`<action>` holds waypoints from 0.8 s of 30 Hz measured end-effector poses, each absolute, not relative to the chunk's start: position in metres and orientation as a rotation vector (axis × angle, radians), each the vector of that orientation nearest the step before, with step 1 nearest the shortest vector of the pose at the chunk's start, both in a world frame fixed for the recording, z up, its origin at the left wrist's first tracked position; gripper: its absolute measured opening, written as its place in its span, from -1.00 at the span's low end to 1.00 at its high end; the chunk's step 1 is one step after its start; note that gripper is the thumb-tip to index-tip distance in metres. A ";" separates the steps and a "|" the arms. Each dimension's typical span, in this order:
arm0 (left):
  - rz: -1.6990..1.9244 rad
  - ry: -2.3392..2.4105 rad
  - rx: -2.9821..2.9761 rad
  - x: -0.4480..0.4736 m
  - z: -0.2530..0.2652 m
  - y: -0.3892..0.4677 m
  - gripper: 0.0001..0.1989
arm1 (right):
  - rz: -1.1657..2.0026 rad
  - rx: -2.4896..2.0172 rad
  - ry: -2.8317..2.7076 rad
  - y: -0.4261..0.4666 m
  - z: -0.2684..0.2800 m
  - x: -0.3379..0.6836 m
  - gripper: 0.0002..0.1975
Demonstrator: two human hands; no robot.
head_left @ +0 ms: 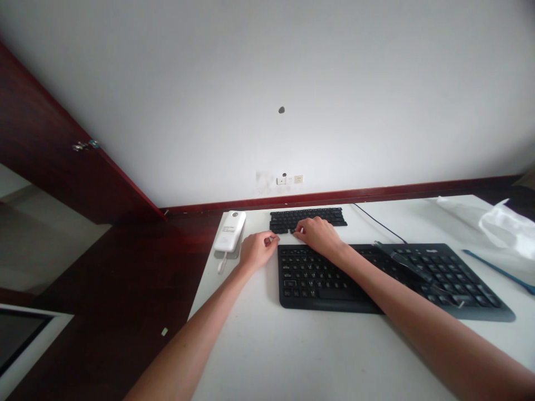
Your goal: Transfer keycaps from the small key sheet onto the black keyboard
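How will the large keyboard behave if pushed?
The large keyboard is probably stiff, given its broad, rigid-looking frame. Lying flat on the white table, it seems unlikely to roll or tip. The cable at its back edge may drag.

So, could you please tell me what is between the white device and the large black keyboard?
In the head view, the left hand is between the white device and the large black keyboard, with white tabletop visible around it.
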State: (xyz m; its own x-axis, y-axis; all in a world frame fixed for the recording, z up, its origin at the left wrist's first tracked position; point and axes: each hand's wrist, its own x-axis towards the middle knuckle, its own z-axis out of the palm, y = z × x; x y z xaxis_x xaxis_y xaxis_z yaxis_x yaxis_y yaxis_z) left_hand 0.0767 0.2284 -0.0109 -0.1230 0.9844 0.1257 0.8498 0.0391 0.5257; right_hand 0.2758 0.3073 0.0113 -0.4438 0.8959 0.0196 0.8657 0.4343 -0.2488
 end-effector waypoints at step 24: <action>0.542 2.346 1.814 0.077 -0.015 0.238 -0.80 | 0.347 -1.563 -2.481 0.308 0.003 0.273 -0.74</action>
State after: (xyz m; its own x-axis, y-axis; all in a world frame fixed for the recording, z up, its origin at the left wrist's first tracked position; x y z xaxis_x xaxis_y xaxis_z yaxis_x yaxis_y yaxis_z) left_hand 0.0771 0.2378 -0.0154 -0.2706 0.9555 0.1175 0.9101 0.2142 0.3547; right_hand 0.2725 0.3077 0.0035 -0.4264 0.9039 0.0347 0.8597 0.4169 -0.2950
